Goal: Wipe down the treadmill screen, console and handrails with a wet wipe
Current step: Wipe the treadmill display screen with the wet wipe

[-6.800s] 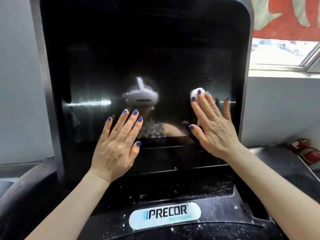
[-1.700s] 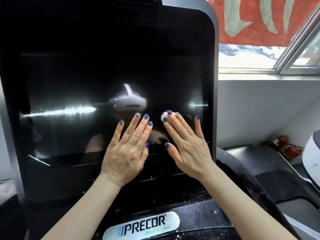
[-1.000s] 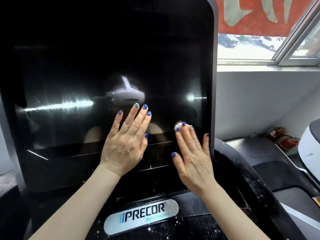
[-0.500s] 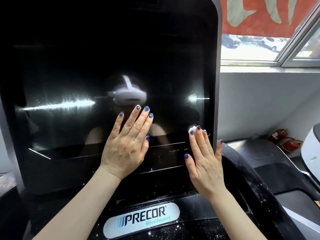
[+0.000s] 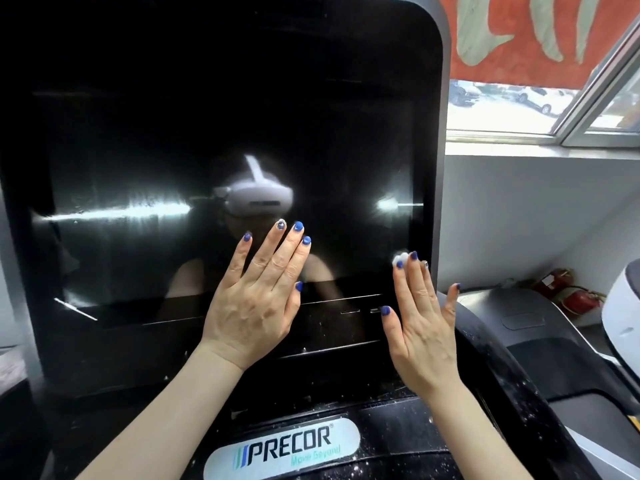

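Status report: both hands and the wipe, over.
Left hand flat on screen. Right hand pressing wipe at screen's right edge. Nothing in the way.

This looks like a gym or fitness room. A treadmill's tall black screen (image 5: 221, 168) fills most of the view, with a PRECOR label (image 5: 282, 450) on the dusty console (image 5: 398, 441) just below it. Right of the screen lies another machine's dark belt deck (image 5: 554, 355), with red fire extinguishers (image 5: 568, 292) by the grey wall and a window (image 5: 512, 102) above showing parked cars.
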A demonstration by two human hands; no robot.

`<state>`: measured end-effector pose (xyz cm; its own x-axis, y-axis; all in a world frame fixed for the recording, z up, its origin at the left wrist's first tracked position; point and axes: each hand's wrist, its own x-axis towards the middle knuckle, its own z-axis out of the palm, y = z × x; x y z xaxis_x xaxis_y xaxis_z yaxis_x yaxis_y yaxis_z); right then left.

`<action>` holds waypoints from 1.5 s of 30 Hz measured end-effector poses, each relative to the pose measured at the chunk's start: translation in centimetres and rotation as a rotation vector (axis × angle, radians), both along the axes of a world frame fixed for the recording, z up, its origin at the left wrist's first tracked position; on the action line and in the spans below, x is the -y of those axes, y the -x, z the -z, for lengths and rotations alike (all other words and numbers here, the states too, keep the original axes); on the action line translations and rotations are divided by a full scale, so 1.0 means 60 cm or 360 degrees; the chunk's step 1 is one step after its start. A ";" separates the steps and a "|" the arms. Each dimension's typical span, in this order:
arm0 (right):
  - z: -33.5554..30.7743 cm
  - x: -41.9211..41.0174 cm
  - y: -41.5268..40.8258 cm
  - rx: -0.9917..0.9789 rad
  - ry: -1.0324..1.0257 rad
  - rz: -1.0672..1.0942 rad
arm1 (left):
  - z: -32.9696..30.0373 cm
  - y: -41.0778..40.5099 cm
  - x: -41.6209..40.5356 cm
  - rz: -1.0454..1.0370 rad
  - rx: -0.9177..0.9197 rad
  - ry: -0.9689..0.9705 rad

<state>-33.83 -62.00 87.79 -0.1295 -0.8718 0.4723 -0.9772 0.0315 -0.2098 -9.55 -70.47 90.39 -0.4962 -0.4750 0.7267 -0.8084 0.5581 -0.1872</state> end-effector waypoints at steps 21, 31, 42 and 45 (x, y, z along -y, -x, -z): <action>-0.081 0.092 -0.005 -0.0305 0.0199 -0.0204 | -0.001 -0.002 0.000 -0.0024 0.0034 -0.0019; -0.206 0.201 0.014 -0.0276 0.0229 -0.0101 | -0.003 -0.002 -0.001 -0.0028 0.0042 -0.0058; -0.167 0.159 0.035 -0.0345 0.0153 -0.0017 | -0.004 -0.001 -0.002 -0.0038 0.0058 -0.0038; -0.214 0.200 0.006 -0.0167 0.0211 0.0011 | -0.004 -0.002 -0.002 -0.0040 0.0057 -0.0042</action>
